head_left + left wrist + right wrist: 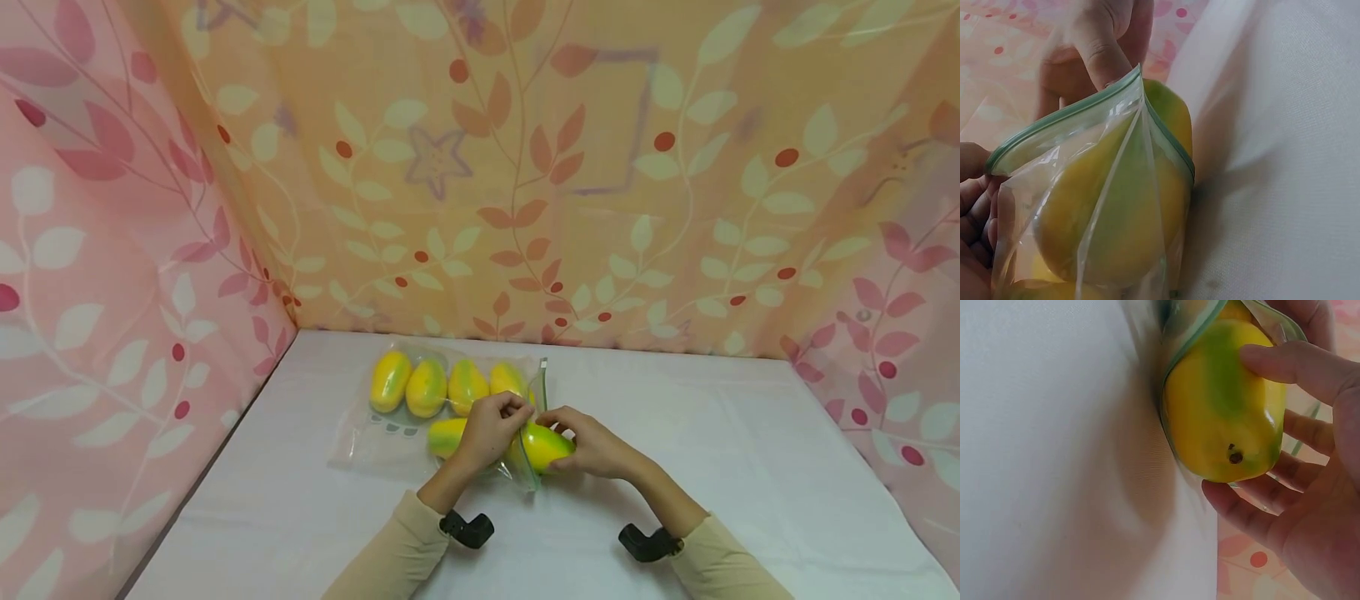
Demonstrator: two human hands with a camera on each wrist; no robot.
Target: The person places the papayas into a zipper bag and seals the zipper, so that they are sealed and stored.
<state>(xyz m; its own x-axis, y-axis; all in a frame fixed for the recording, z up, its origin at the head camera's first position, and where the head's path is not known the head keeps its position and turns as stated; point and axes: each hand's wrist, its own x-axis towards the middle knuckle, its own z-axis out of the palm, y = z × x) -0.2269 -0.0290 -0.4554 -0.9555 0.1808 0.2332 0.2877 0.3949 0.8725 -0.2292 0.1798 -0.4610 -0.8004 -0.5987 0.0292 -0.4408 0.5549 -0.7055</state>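
A clear zip bag point(352, 446) lies flat on the table, its green-edged mouth facing right. My left hand point(491, 429) pinches the upper edge of that mouth and holds it raised. With curled fingers and thumb, my right hand point(596, 446) grips a yellow-green papaya point(547, 450) that is partly inside the opening. In the right wrist view the papaya's stem end point(1235, 455) sticks out past the green zip strip point(1194, 337). Several other papayas point(426, 388) lie in a row inside the bag, and another papaya point(446, 437) lies in front of them, partly hidden by my left hand.
The table point(697, 433) has a white cloth cover. Patterned curtains point(480, 167) stand at its back and both sides. A black wrist device point(468, 530) sits on my left wrist, and a similar device point(648, 543) on my right.
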